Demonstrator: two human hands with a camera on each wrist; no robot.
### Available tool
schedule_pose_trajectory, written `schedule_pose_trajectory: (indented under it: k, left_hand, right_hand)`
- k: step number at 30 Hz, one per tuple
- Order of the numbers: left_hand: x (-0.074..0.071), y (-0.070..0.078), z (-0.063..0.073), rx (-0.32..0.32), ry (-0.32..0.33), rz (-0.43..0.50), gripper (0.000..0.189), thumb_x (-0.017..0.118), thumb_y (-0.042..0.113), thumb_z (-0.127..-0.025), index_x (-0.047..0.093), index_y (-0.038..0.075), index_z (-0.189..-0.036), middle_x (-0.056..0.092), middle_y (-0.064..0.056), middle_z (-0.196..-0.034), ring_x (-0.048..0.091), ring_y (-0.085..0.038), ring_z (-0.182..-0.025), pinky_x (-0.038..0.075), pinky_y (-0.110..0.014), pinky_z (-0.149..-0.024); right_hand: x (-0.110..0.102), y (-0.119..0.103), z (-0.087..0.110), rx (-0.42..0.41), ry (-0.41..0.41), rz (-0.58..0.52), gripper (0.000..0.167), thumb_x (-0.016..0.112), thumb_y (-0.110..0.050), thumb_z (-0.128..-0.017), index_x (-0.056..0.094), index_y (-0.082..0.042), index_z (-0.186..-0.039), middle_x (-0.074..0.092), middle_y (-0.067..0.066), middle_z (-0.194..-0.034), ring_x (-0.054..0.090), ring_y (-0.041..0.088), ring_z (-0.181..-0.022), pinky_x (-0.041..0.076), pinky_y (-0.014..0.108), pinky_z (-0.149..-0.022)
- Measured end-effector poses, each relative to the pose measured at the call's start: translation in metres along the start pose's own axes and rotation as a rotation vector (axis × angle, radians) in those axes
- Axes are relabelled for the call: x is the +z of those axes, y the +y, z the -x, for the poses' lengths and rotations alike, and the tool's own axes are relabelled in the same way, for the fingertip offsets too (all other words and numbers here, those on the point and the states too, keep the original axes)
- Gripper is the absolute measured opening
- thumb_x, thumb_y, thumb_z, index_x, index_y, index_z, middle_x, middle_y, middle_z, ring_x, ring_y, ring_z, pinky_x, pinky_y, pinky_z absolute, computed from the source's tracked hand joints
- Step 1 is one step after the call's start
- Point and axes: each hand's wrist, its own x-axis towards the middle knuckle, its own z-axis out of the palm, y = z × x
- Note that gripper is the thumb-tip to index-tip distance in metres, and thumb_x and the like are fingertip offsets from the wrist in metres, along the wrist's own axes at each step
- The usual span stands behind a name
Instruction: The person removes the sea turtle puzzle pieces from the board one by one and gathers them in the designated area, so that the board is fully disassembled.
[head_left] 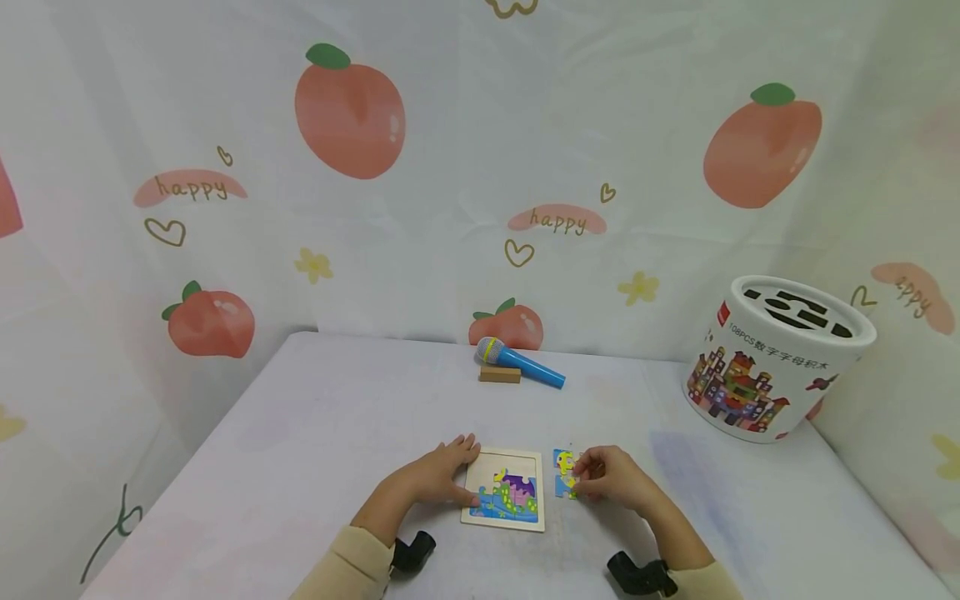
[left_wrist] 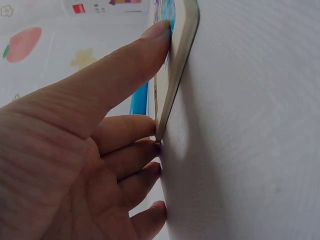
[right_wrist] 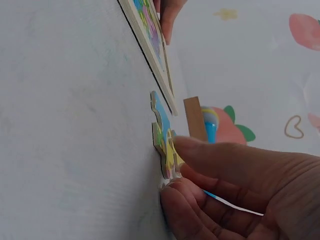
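A square wooden puzzle tray (head_left: 498, 460) lies at the front middle, its lower and right part filled with blue, green and purple pieces. My left hand (head_left: 438, 473) is spread along the tray's left side. Its thumb (left_wrist: 135, 55) presses on the near-left rim, and the other fingers reach the far-left corner. Right of the tray lie loose puzzle pieces (head_left: 562, 486), blue with yellow and green. My right hand (head_left: 613, 479) is over their right side, thumb and curled fingers pinching a yellow-and-blue puzzle piece (right_wrist: 168, 152); the fingers partly hide it.
Farther back lie a blue toy microphone (head_left: 525, 364) and a small brown wooden block (head_left: 499, 376). A large white printed bucket (head_left: 772, 367) stands at the back right. A white cloth with peach prints hangs behind the table.
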Motion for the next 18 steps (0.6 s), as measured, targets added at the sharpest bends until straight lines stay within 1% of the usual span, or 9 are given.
schedule_pose_trajectory:
  k: [3, 6, 11, 14, 15, 18]
  left_hand:
    - [-0.0001, -0.0002, 0.0006, 0.000, -0.002, -0.002, 0.084, 0.075, 0.034, -0.076, 0.035, 0.003, -0.143, 0.024, -0.014, -0.154, 0.016, -0.033, -0.144, 0.017, -0.055, -0.114]
    - [-0.0001, 0.0001, 0.0014, -0.001, -0.003, -0.005, 0.084, 0.075, 0.034, -0.076, 0.035, 0.003, -0.143, 0.024, -0.013, -0.154, 0.016, -0.033, -0.144, 0.017, -0.054, -0.114]
    - [-0.0010, 0.0007, 0.0016, 0.001, -0.005, 0.017, 0.084, 0.075, 0.033, -0.076, 0.035, 0.003, -0.143, 0.023, -0.013, -0.154, 0.016, -0.033, -0.144, 0.015, -0.055, -0.114]
    - [-0.0017, 0.0003, 0.0020, 0.006, -0.006, 0.029, 0.085, 0.075, 0.035, -0.076, 0.034, 0.003, -0.143, 0.023, -0.014, -0.154, 0.015, -0.034, -0.144, 0.015, -0.055, -0.115]
    - [-0.0021, 0.0006, 0.0025, 0.010, -0.007, 0.015, 0.085, 0.075, 0.037, -0.076, 0.034, 0.003, -0.143, 0.023, -0.014, -0.154, 0.016, -0.034, -0.144, 0.015, -0.055, -0.114]
    - [-0.0030, 0.0007, 0.0030, 0.019, -0.006, 0.014, 0.086, 0.075, 0.037, -0.076, 0.034, 0.002, -0.143, 0.024, -0.015, -0.154, 0.016, -0.034, -0.143, 0.016, -0.055, -0.114]
  right_hand:
    - [0.0002, 0.0005, 0.0014, -0.052, 0.003, 0.046, 0.028, 0.081, -0.017, -0.069, 0.061, -0.002, -0.081, 0.053, 0.001, -0.069, 0.047, 0.011, -0.060, 0.045, 0.021, -0.051]
    - [0.0015, 0.0006, 0.0027, -0.098, -0.002, 0.090, 0.028, 0.082, -0.015, -0.068, 0.062, -0.001, -0.081, 0.054, 0.000, -0.070, 0.047, 0.012, -0.063, 0.043, 0.021, -0.052]
    - [0.0034, -0.0009, 0.0045, -0.116, 0.005, 0.114, 0.024, 0.080, -0.007, -0.069, 0.063, 0.001, -0.084, 0.056, 0.002, -0.072, 0.048, 0.012, -0.065, 0.042, 0.019, -0.053]
    - [0.0037, -0.0007, 0.0041, -0.114, 0.003, 0.117, 0.022, 0.079, -0.006, -0.069, 0.064, 0.001, -0.084, 0.056, 0.002, -0.072, 0.048, 0.012, -0.066, 0.043, 0.019, -0.053]
    - [0.0037, -0.0002, 0.0036, -0.111, 0.003, 0.118, 0.022, 0.079, -0.006, -0.070, 0.064, 0.001, -0.084, 0.056, 0.002, -0.072, 0.049, 0.012, -0.066, 0.043, 0.018, -0.054]
    - [0.0040, 0.0013, 0.0024, -0.103, 0.000, 0.118, 0.022, 0.079, -0.006, -0.070, 0.065, 0.002, -0.085, 0.056, 0.002, -0.072, 0.048, 0.013, -0.067, 0.043, 0.018, -0.054]
